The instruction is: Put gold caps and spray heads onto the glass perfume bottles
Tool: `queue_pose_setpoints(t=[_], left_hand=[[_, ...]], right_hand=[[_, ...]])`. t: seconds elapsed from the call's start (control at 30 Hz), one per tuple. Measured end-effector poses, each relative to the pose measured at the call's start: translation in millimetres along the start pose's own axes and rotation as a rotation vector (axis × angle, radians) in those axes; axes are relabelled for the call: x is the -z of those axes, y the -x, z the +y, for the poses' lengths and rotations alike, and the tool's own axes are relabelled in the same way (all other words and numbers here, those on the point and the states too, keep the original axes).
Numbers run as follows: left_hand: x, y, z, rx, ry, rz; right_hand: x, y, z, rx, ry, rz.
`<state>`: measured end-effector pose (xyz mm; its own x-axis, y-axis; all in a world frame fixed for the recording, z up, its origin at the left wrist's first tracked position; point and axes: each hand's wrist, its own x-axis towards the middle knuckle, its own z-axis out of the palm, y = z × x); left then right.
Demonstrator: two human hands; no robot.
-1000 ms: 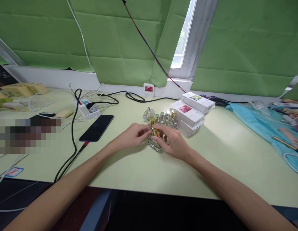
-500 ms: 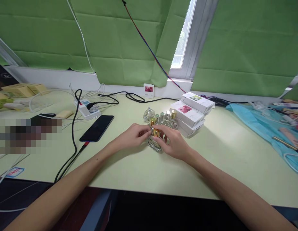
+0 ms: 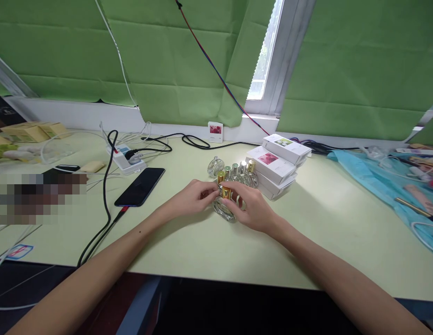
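A pale green table with a smooth matte top stands under a window covered by creased green paper sheets. Near the middle of the table both hands meet on one small bottle of clear glass, round and flat in shape, with a shiny gold cap. The left hand pinches at the cap and neck with its fingertips together, and the right hand is closed around the bottle from the other side, so the bottle is clamped between the two hands and its lower edge seems to rest on the table. Just behind the grip stands a row of similar glass bottles with gold and silver caps. Behind and to the right of the grip lies a stack of white cardboard boxes with small pink and green pictures; their writing is too small to read. To the left of the grip lies a black glossy phone, next to a black cable and a white power strip.
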<state>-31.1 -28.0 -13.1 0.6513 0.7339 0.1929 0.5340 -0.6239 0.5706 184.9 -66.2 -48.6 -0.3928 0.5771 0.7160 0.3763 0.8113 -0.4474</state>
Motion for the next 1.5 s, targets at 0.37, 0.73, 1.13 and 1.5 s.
queue_pose_setpoints(t=[0.37,0.73,1.13,1.5], left_hand=[[-0.7,-0.4,-0.8,-0.001,0.009,-0.008],[-0.8,0.0,-1.8,0.003,0.004,-0.009],[-2.2,0.3,-2.8,-0.008,-0.008,0.009],[-3.2,0.1,-2.3,-0.049,-0.005,0.074]], right_hand=[[0.8,0.0,-1.3,-0.015,-0.005,-0.01],[2.5,-0.4,-2.1,-0.047,-0.007,-0.04],[2.6,-0.7,-2.2,-0.051,-0.007,-0.045],[1.0,-0.6,-1.0,-0.044,-0.004,-0.037]])
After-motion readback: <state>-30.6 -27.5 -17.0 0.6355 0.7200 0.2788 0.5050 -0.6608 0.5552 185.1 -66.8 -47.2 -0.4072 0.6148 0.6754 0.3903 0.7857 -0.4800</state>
